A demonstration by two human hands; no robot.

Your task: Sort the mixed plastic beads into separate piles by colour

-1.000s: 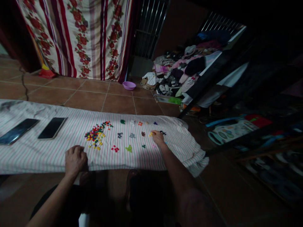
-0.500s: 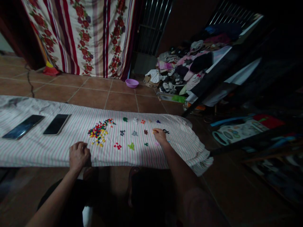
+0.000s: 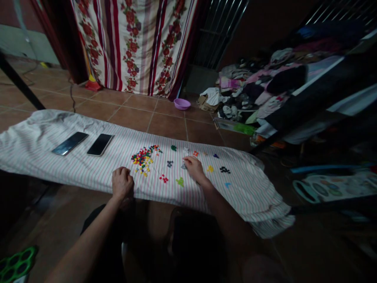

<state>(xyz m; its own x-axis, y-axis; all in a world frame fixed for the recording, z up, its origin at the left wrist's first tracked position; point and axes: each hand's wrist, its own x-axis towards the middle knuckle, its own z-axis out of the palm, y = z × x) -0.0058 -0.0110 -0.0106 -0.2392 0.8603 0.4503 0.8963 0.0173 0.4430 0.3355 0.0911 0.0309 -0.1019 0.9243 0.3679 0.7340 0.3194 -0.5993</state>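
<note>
My right hand (image 3: pixel 194 169) is over the sorted groups of small coloured pieces, its fingers pointing left and slightly apart, with nothing visible in them. Partly under its fingertips lies a grey group (image 3: pixel 183 166); a white group (image 3: pixel 186 151) is just beyond. To its right are yellow pieces (image 3: pixel 210 168) and black pieces (image 3: pixel 225 169). My left hand (image 3: pixel 122 182) rests at the near edge of the striped cloth (image 3: pixel 97 171), fingers curled and palm hidden. Ahead and right of it lies a mixed heap of coloured pieces (image 3: pixel 142 156). The pieces are too small to identify.
Two phones (image 3: pixel 70 143) (image 3: pixel 100 144) lie on the cloth at left. Red (image 3: pixel 163 179), lime green (image 3: pixel 180 181), dark green (image 3: pixel 173 148) and blue (image 3: pixel 216 155) groups lie around. A purple basin (image 3: pixel 182 104) and heaped clothes (image 3: pixel 253 86) are on the floor beyond.
My right hand has moved left from the yellow group to the grey group, leaving the yellow pieces uncovered. My left hand stays at the cloth's near edge. The camera view has turned left.
</note>
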